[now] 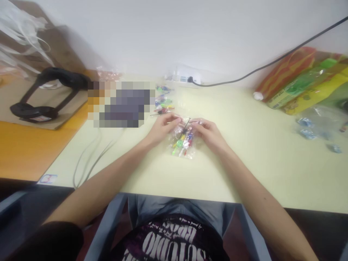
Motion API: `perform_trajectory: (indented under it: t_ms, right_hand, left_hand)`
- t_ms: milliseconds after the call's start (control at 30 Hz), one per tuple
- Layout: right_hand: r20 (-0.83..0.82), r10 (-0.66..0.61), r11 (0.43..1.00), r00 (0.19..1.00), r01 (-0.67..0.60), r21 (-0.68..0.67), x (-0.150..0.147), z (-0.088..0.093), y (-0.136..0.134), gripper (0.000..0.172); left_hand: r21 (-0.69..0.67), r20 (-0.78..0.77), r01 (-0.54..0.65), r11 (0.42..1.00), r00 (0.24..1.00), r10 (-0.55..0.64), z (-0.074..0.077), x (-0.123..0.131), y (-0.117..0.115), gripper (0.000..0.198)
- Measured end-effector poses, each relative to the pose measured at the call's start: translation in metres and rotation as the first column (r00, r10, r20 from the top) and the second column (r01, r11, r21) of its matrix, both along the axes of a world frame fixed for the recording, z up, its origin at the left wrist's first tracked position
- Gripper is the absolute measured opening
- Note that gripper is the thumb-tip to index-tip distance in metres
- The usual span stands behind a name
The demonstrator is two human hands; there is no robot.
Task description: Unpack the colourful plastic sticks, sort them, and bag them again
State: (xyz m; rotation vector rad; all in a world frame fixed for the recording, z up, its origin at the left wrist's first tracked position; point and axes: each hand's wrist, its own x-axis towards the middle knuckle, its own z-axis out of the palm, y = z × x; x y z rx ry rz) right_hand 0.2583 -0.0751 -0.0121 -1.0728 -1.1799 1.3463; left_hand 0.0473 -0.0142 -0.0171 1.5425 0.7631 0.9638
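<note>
A clear plastic bag (pixel 185 139) with small bright plastic pieces in it is in front of me at the middle of the pale table. Inside it show green, yellow, red, white and blue parts and a thin dark stick. My left hand (pixel 170 122) pinches the bag's upper left edge, thumb against fingers. At the upper right edge my right hand (pixel 206 129) grips the same bag, its fingers curled. Both sets of fingertips are partly hidden by the shiny film. Just beyond my left hand lie more colourful small pieces (pixel 163 103), seemingly in clear bags.
A pixelated dark object (pixel 125 107) and pale cables (pixel 87 156) lie to the left. Further left, a black frame-like device (pixel 49 94) rests on cardboard. A green bottle (pixel 301 85), yellow packaging (pixel 320 90) and crumpled blue-white wrappers (pixel 307 128) are at right. A black cable (pixel 244 77) runs along the wall.
</note>
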Motion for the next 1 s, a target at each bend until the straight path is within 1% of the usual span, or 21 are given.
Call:
perform_trajectory:
  t_ms: [200, 333, 467, 633, 833, 1000]
  right_hand:
    - [0.056, 0.006, 1.000, 0.998, -0.007, 0.010, -0.0025, 0.0039, -0.0014, 0.037]
    - [0.049, 0.007, 1.000, 0.999, -0.007, -0.013, -0.0035, 0.0055, -0.0015, 0.036]
    - [0.061, 0.006, 1.000, 0.998, -0.006, -0.012, -0.0038, 0.0045, -0.0012, 0.035]
    - [0.058, -0.049, 0.999, 0.997, 0.050, -0.004, -0.0030, 0.0015, 0.0004, 0.034]
    - [0.110, -0.146, 0.989, 0.983, 0.141, 0.051, 0.0000, -0.0003, 0.0018, 0.032]
    - [0.112, -0.142, 0.989, 0.983, 0.137, 0.051, 0.0017, -0.0014, 0.0026, 0.036]
  left_hand:
    - [-0.020, -0.018, 0.051, 0.998, 0.999, -0.051, 0.0020, 0.0027, -0.0037, 0.034]
    - [-0.016, -0.004, 0.046, 0.999, 0.999, -0.046, 0.0020, 0.0039, -0.0040, 0.032]
    - [0.005, -0.017, 0.008, 1.000, 1.000, -0.008, 0.0036, 0.0033, -0.0036, 0.033]
    - [0.027, -0.047, -0.029, 0.999, 0.998, 0.030, 0.0052, 0.0016, -0.0030, 0.032]
    - [-0.043, -0.013, -0.033, 0.999, 0.999, 0.032, 0.0047, 0.0026, -0.0044, 0.033]
    - [-0.066, -0.012, -0.036, 0.997, 0.999, 0.035, 0.0056, 0.0036, -0.0059, 0.036]
